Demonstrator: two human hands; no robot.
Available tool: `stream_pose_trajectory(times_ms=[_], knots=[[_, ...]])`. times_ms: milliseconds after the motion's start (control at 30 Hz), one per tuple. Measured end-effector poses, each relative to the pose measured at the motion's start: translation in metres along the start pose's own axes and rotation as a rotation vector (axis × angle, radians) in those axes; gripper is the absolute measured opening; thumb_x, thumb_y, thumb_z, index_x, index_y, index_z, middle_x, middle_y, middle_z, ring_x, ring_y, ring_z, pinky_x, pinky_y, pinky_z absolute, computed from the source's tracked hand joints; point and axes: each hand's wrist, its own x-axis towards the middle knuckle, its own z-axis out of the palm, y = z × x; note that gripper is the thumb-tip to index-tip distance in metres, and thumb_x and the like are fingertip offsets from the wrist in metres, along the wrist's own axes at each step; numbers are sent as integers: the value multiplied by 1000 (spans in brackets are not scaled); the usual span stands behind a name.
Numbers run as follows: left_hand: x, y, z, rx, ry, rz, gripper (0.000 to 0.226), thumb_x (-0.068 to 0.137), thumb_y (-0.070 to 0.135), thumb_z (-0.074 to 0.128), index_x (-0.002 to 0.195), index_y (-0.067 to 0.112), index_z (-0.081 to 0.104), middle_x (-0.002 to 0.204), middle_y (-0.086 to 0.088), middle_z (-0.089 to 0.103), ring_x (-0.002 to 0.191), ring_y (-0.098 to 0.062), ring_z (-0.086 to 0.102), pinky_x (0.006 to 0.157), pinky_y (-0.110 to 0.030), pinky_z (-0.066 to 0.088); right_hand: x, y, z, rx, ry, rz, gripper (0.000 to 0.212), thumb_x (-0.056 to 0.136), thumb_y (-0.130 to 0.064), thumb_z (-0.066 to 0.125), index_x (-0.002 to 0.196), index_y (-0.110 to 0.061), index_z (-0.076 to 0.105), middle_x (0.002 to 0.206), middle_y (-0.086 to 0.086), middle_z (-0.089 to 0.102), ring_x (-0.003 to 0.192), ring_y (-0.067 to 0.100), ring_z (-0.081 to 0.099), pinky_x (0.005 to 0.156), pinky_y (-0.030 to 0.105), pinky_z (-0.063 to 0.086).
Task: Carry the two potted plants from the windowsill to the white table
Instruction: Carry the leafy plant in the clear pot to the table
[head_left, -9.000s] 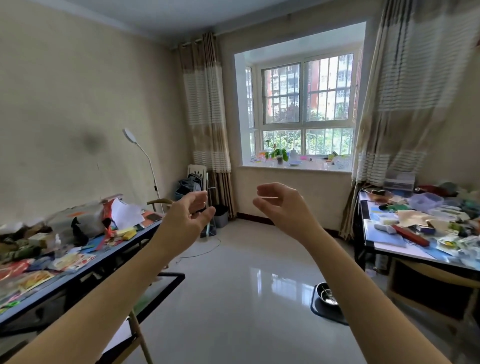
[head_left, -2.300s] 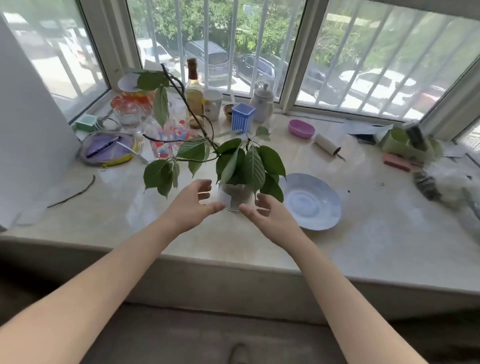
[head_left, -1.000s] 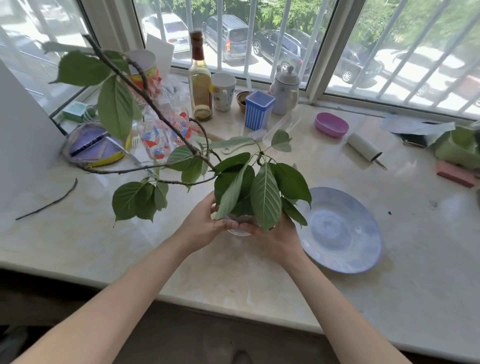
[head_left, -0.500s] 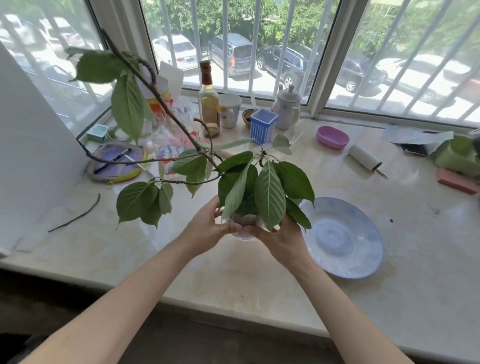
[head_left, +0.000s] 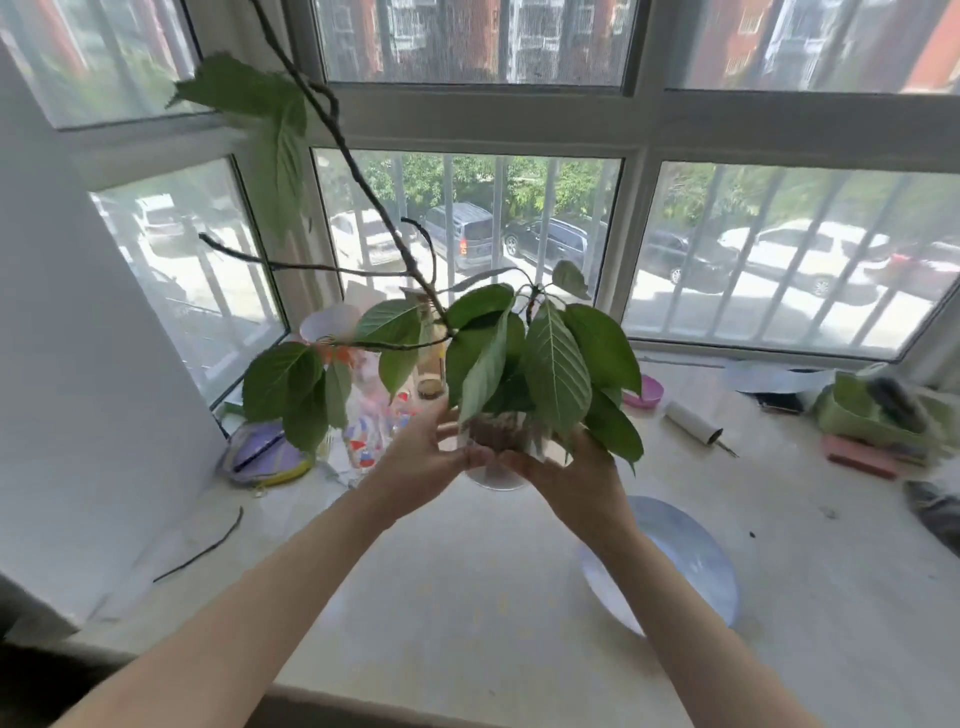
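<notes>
A potted plant (head_left: 524, 374) with broad green leaves and a long bare branch reaching up and left sits in a small clear pot (head_left: 498, 441). The pot hangs in the air above the marble windowsill (head_left: 467, 597). My left hand (head_left: 421, 462) grips the pot's left side and my right hand (head_left: 576, 473) grips its right side and underside. Leaves hide most of the pot. I see no second potted plant, and the white table is out of view.
A pale blue plate (head_left: 675, 566) lies on the sill under my right forearm. Bottles, cups and a purple dish (head_left: 265, 457) crowd the back left corner. A pink bowl (head_left: 647, 389), a white roll (head_left: 693, 422) and green clutter (head_left: 878, 415) lie at the right. Window bars stand behind.
Both hands have lifted the pot off the windowsill and raised it higher. The view has tilted upward, showing more of the window.
</notes>
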Motion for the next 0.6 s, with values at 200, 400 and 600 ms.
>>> stream_pose_trajectory(times_ms=[200,400,600], knots=[[9,63,-9,-41,1,63,57,60,44,84,110,31,60,109,6,67,111,-20,63,85,-40,58,33,-48,-20,34,-33,-91,40,75,-31,87,108,-39,66,104,-26,72,104,-8,65,79,7,50],[26,117,-11,47,33,151,68,67,43,82,124,17,56,119,-6,66,113,-19,62,95,-40,53,66,-89,-44,64,-35,-163,41,74,-28,88,99,-52,66,103,-22,74,101,-2,69,84,21,58],[40,148,0,4,64,202,54,80,20,75,128,9,53,117,-8,67,110,-21,66,85,-29,57,90,-112,-70,25,-28,-218,45,69,-49,83,106,-27,70,103,-8,76,103,12,71,90,46,59]])
